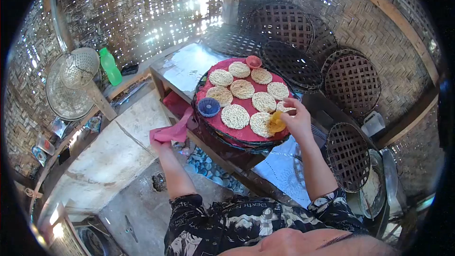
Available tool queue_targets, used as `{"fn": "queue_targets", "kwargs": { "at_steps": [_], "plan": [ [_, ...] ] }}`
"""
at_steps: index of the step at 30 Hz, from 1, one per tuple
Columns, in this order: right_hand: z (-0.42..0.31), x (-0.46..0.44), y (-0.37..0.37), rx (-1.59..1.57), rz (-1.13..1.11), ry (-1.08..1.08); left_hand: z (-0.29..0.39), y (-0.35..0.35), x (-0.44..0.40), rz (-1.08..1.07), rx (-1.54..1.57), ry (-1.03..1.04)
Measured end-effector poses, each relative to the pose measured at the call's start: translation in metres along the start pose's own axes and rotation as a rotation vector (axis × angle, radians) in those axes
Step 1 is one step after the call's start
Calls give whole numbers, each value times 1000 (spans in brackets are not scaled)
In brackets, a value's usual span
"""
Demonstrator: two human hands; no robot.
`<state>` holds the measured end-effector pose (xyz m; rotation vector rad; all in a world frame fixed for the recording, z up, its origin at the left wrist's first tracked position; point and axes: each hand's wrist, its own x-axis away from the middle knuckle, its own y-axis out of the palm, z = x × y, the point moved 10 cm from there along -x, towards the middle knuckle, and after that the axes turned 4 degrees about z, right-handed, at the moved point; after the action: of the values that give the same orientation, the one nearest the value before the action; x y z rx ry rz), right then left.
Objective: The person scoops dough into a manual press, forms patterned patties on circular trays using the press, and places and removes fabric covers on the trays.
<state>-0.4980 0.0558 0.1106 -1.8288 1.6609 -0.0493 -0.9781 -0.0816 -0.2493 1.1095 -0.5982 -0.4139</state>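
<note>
Several round, pale noodle-like discs (235, 116) lie on a red cloth (225, 132) over a round woven tray. My right hand (296, 117) is at the tray's right side, its fingers closed on a small yellow cup (277, 122), which sits over the edge of a disc near the front. A blue cup (208, 107) rests at the tray's left edge, and a red cup (253, 61) at its back edge. Left of the tray, my left hand, mostly covered by cloth, holds a pink cloth (173, 132).
Dark woven trays (352, 83) lean against the wall at the right and back. A green bottle (110, 67) and metal strainers (79, 68) are at the left. A metal basin (372, 190) stands at the lower right, near a white container (373, 124).
</note>
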Motion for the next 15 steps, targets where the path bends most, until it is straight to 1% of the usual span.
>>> {"fn": "queue_targets", "kwargs": {
  "at_steps": [2, 3, 6, 7, 10, 13, 15],
  "plan": [
    [2, -1, -11, 35, 38, 2, 13, 20, 13, 74, 44, 18],
    [11, -2, -16, 21, 48, 20, 24, 31, 27, 147, 41, 81],
    [34, -4, -30, -57, 98, 75, 36, 38, 38, 206, 250, 91],
    [43, -4, -34, -88, 116, 94, 42, 45, 47, 215, 302, 152],
    [66, -2, -40, -175, 162, 132, 40, 24, 46, 237, 349, 232],
    [57, 3, -38, -151, 142, 128, 33, -3, 31, 173, 428, 266],
    [50, 4, -38, -61, 156, 58, 32, -24, 27, 201, 492, 309]
  ]
}}
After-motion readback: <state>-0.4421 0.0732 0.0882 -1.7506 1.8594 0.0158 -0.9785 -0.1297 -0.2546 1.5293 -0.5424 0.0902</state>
